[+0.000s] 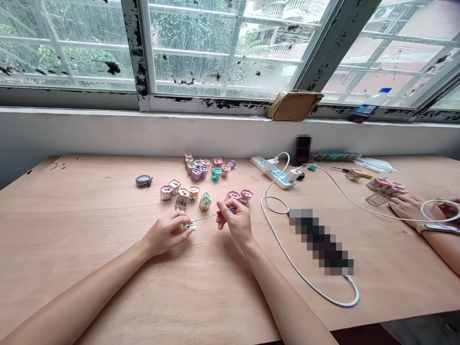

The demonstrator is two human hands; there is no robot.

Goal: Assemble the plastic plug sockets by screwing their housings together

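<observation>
Centre frame: left hand (167, 235) pinches small plastic piece (189, 226), right hand (235, 223) pinches screwdriver (206, 218). Piece looks light, rigid; grip its sides.

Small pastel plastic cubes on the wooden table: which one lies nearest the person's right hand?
The pink-topped cube just beyond the right hand, the left one of a pink pair; the second pink cube and the rest sit farther off.

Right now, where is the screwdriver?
Head view, centre: the screwdriver is in the right hand, its tip at the small clear part held by the left hand.
</observation>
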